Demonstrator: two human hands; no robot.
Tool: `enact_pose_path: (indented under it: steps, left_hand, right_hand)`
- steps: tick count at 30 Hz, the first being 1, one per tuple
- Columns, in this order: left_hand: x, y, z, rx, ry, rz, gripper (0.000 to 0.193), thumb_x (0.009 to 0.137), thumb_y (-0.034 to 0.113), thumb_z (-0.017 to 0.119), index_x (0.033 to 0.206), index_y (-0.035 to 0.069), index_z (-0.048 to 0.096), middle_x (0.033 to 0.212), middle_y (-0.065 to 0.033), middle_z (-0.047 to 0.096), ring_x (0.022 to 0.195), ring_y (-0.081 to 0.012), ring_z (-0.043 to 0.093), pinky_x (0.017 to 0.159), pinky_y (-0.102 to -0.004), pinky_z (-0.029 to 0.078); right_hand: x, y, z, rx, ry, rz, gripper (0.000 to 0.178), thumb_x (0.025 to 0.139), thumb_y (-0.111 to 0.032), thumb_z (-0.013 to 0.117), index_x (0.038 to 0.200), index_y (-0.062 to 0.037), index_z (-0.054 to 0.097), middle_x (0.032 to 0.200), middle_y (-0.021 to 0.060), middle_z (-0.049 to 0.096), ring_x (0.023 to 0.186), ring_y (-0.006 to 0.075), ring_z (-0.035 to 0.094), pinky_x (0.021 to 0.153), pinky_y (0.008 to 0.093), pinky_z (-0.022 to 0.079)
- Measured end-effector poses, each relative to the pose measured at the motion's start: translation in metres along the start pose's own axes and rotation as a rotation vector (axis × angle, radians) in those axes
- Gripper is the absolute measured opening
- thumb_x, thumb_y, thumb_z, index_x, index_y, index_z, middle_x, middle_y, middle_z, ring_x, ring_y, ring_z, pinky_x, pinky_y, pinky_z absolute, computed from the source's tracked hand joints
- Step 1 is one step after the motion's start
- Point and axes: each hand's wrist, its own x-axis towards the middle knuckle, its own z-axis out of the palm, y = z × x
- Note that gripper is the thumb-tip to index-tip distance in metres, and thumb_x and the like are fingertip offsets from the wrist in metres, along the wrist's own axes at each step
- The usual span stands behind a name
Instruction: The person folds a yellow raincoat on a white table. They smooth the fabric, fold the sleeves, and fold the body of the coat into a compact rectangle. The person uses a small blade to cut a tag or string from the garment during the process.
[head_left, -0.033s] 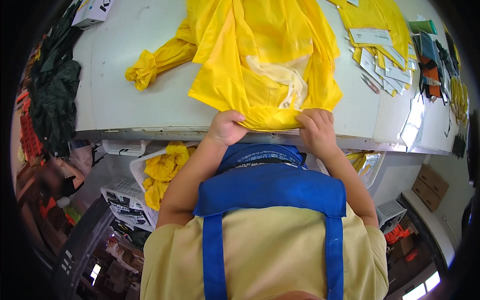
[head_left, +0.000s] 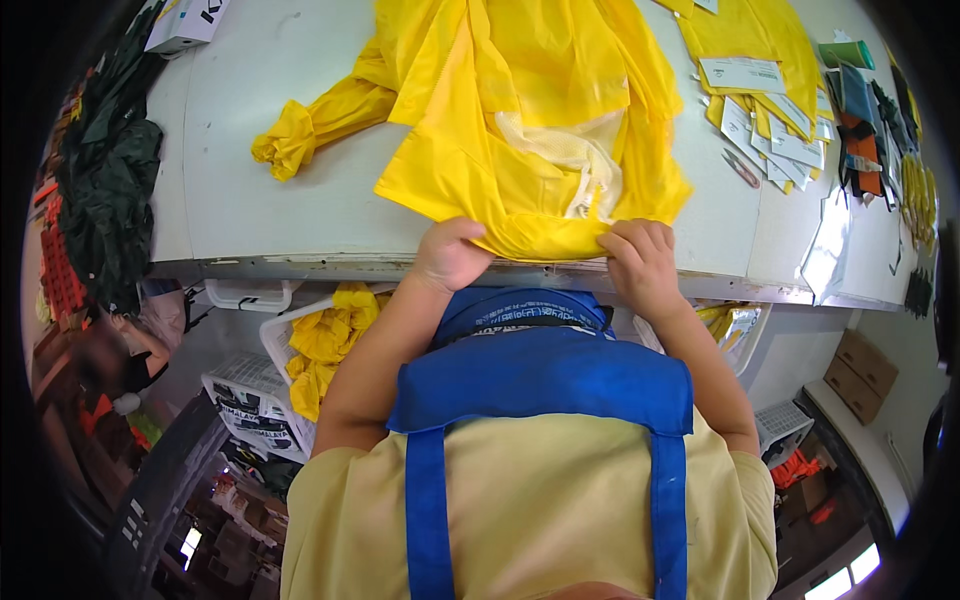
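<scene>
A bright yellow rain jacket (head_left: pixel 440 150) lies spread on the white table, one sleeve (head_left: pixel 340 108) stretched out to the left with its cuff bunched. White mesh lining (head_left: pixel 570 145) shows inside its opening. At the table's near edge my left hand (head_left: pixel 455 255) pinches the jacket's hem (head_left: pixel 545 240), the thumb lying along the fabric. My right hand (head_left: pixel 642 258) grips the same hem further right, its fingers curled over the top. Between the two hands the hem is drawn fairly straight. The jacket's far end runs out of view at the top.
Flat yellow packets with white cards (head_left: pixel 770 130) and small thread snips (head_left: pixel 742 168) lie right on the table (head_left: pixel 250 220). Dark green garments (head_left: pixel 105 190) hang over its left end. Below stands a white basket (head_left: pixel 275 340) of yellow fabric. Another person (head_left: pixel 150 345) is at far left.
My right hand has shifted slightly to the right with the hem, and the fabric beside it has moved outward. My left hand is nearly still, a touch further left.
</scene>
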Motion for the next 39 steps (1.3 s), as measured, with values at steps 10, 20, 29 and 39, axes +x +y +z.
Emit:
enact_pose_path:
  steps: [10,20,29,39]
  left_hand:
    - [0.027,0.043,0.005,1.393,0.634,0.445,0.041,0.079,0.009,0.069,0.113,0.000,0.047,0.101,-0.0111,0.054,0.094,-0.0243,0.056,0.083,-0.0347,0.046]
    - [0.067,-0.048,0.060,1.938,-0.007,0.028,0.023,0.078,0.023,0.071,0.087,0.003,0.063,0.072,-0.0048,0.060,0.062,-0.0185,0.055,0.062,-0.0304,0.046]
    - [0.061,-0.046,0.050,1.485,0.178,-0.173,0.012,0.090,0.014,0.058,0.087,0.003,0.058,0.078,-0.0022,0.063,0.069,-0.0087,0.058,0.062,-0.0239,0.048]
    - [0.059,-0.056,0.031,1.170,0.274,-0.050,0.007,0.095,0.012,0.050,0.091,0.006,0.051,0.095,-0.0074,0.066,0.088,-0.0129,0.063,0.071,-0.0244,0.050]
  right_hand:
    - [-0.023,0.031,-0.023,-0.162,-0.031,-0.182,0.025,0.067,-0.016,0.062,0.092,-0.0200,0.062,0.094,-0.0014,0.057,0.092,0.0181,0.054,0.082,0.0345,0.038]
    - [-0.010,0.011,-0.019,-0.206,-0.044,-0.220,0.021,0.070,-0.019,0.060,0.091,-0.0219,0.060,0.094,-0.0023,0.056,0.092,0.0159,0.054,0.082,0.0313,0.038]
    - [-0.019,0.019,-0.022,0.254,-0.151,0.076,0.031,0.075,-0.010,0.066,0.105,-0.0129,0.061,0.104,0.0064,0.059,0.102,0.0261,0.055,0.091,0.0359,0.042]
    - [-0.047,0.271,-0.030,-0.469,-0.003,0.713,0.028,0.086,-0.012,0.054,0.113,-0.0076,0.059,0.109,0.0175,0.057,0.101,0.0333,0.056,0.086,0.0411,0.046]
